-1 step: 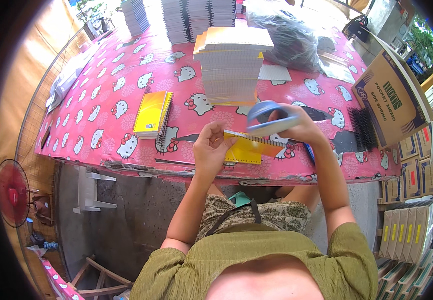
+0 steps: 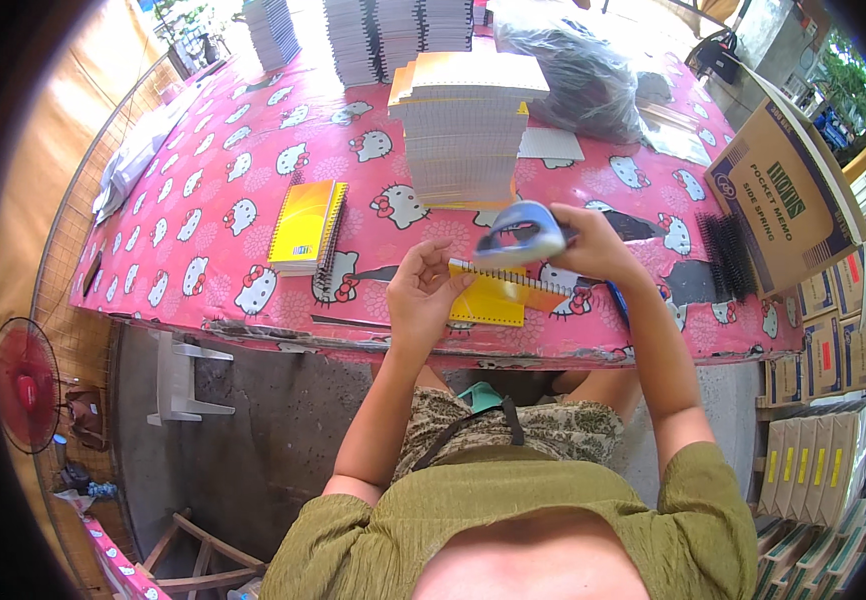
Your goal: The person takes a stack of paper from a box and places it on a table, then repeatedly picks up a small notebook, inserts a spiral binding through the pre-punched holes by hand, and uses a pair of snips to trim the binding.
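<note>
In front of me, a yellow spiral notebook [image 2: 488, 302] lies at the near table edge, its dark wire coil along the far side. My left hand [image 2: 423, 285] pinches its left end with thumb and fingers. My right hand [image 2: 590, 243] grips a blue-and-white, iron-shaped tool with a loop handle [image 2: 521, 238], blurred by motion. The tool is just above and beyond the coil; whether it touches the wire I cannot tell. To the left rests a small pile of finished-looking yellow spiral notebooks [image 2: 305, 228].
A tall stack of notebook pages [image 2: 465, 140] stands beyond my hands. Behind it are stacks of spiral-bound books [image 2: 373, 40] and a clear plastic bag [image 2: 573, 75]. Black wire coils [image 2: 723, 258] lie by a cardboard box [image 2: 783, 195] at the right. The pink tablecloth [image 2: 203, 200] has torn patches.
My right hand has shifted the blue-and-white tool slightly to the left and turned it. My left hand and the notebook stay almost where they were.
</note>
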Motion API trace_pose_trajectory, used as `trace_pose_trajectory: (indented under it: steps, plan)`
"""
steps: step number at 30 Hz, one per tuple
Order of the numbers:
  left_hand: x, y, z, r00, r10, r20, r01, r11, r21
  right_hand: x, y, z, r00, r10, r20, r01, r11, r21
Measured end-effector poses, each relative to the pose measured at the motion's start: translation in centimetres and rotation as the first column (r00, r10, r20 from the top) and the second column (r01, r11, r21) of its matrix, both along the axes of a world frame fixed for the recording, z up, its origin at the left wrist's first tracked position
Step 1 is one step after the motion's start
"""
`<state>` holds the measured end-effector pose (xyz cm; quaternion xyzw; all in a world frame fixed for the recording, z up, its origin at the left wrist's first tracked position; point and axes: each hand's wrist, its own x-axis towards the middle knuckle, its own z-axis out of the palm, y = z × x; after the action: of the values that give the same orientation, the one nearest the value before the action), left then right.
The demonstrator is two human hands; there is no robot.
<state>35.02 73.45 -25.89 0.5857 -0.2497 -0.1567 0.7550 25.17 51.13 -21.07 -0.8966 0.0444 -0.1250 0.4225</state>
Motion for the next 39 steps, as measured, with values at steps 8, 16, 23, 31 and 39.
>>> trace_pose_trajectory:
  steps: [8, 16, 23, 31, 39]
  plan:
    - [1.1, 0.7, -0.7, 0.993, -0.05, -0.104, 0.051, 0.999, 0.002, -0.4, -1.4, -0.5, 0.939, -0.336, 0.075, 0.343, 0.929, -0.136]
    - [1.9, -0.7, -1.7, 0.921, -0.226, -0.316, 0.154, 0.959, -0.238, -8.5, -8.7, -4.7, 0.768, -0.558, 0.313, 0.601, 0.461, -0.652]
    - [0.3, -2.2, 0.2, 0.879, -0.155, -0.451, -0.024, 0.93, -0.366, -12.2, 0.0, -5.0, 0.862, -0.507, 0.01, 0.429, 0.719, -0.547]
    - [-0.4, -2.4, 1.4, 0.985, 0.088, 0.149, -0.06, 0.982, -0.181, -12.1, 1.8, -4.2, 0.825, -0.555, 0.103, 0.551, 0.752, -0.361]
    - [-2.6, -2.4, 1.5, 0.911, 0.182, 0.369, -0.181, 0.983, -0.037, -8.1, 9.4, 0.2, 0.913, -0.3, 0.278, 0.33, 0.942, -0.068]
